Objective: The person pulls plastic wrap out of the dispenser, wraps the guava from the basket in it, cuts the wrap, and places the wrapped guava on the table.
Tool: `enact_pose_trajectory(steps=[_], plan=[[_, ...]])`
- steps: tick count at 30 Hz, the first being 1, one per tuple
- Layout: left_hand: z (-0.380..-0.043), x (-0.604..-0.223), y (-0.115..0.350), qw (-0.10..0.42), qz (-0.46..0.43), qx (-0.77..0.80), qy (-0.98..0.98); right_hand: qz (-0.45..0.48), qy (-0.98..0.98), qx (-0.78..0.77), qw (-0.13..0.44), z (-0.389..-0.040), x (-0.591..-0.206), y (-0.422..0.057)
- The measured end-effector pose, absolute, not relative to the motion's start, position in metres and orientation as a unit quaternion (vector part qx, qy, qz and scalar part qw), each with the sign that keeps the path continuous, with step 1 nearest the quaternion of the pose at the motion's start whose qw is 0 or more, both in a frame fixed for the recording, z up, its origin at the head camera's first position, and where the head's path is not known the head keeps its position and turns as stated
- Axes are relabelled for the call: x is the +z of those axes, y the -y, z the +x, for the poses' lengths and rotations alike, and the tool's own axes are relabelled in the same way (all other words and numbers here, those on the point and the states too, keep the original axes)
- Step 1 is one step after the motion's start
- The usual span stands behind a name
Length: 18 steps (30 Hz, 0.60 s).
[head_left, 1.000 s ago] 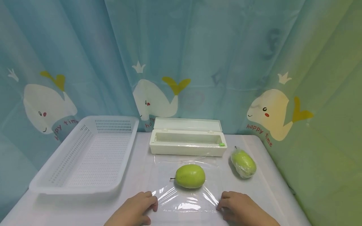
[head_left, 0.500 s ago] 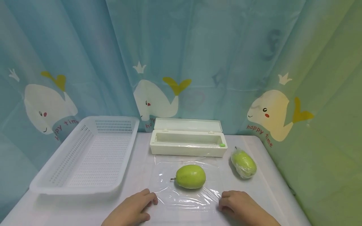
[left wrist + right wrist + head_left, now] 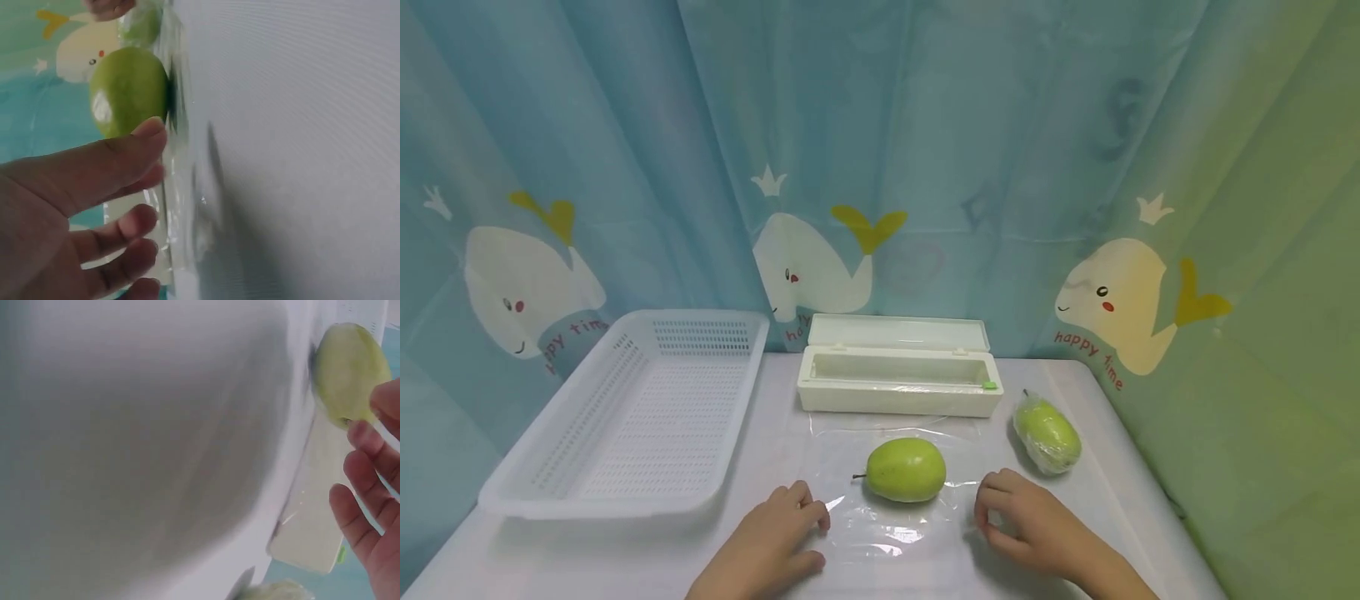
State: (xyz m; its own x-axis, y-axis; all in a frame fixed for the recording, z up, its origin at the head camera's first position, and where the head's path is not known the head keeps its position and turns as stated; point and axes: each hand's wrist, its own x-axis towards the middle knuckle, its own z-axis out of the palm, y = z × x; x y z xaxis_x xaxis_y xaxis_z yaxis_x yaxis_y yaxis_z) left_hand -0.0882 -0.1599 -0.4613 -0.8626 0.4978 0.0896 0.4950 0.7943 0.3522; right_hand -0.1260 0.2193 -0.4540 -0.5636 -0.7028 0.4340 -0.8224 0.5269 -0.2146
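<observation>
A green pear [image 3: 906, 469] lies on its side on a sheet of cling film [image 3: 880, 537], its stem pointing left. My left hand [image 3: 771, 537] hovers by the sheet's near left corner, fingers spread and loosely bent. In the left wrist view nothing sits between its thumb and fingers. On the opposite side my right hand [image 3: 1037, 525] is raised over the near right corner, thumb and fingers loosely curved. The right wrist view shows no film in those fingers, with the pear [image 3: 344, 369] beyond them. Another pear [image 3: 1047, 433], wrapped in film, rests at the right.
Behind the pear stands a white cling film dispenser [image 3: 901, 398] with its lid up and a green cutter slider [image 3: 989, 385]. A white plastic basket [image 3: 617, 504] occupies the table's left. A curtain [image 3: 925, 167] with whale prints hangs at the back.
Both hands have let go of the film's near edge and risen slightly forward. The film, earlier pulled taut toward me, now lies slacker; the pear stays in place.
</observation>
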Motion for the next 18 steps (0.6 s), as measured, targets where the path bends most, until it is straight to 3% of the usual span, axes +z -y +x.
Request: enact_pose_trajectory(steps=[8, 12, 18], plan=[[-0.090, -0.464, 0.160, 0.043, 0.232, 0.171, -0.957, 0.411, 0.863, 0.280, 0.087, -0.131, -0.446, -0.217], [-0.091, -0.467, 0.162, 0.027, 0.244, 0.174, -0.954, 0.385, 0.862, 0.321, 0.078, -0.133, -0.447, -0.218], [-0.094, -0.472, 0.164, -0.037, 0.267, 0.174, -0.947, 0.365, 0.855, 0.358, 0.085, -0.142, -0.448, -0.217]])
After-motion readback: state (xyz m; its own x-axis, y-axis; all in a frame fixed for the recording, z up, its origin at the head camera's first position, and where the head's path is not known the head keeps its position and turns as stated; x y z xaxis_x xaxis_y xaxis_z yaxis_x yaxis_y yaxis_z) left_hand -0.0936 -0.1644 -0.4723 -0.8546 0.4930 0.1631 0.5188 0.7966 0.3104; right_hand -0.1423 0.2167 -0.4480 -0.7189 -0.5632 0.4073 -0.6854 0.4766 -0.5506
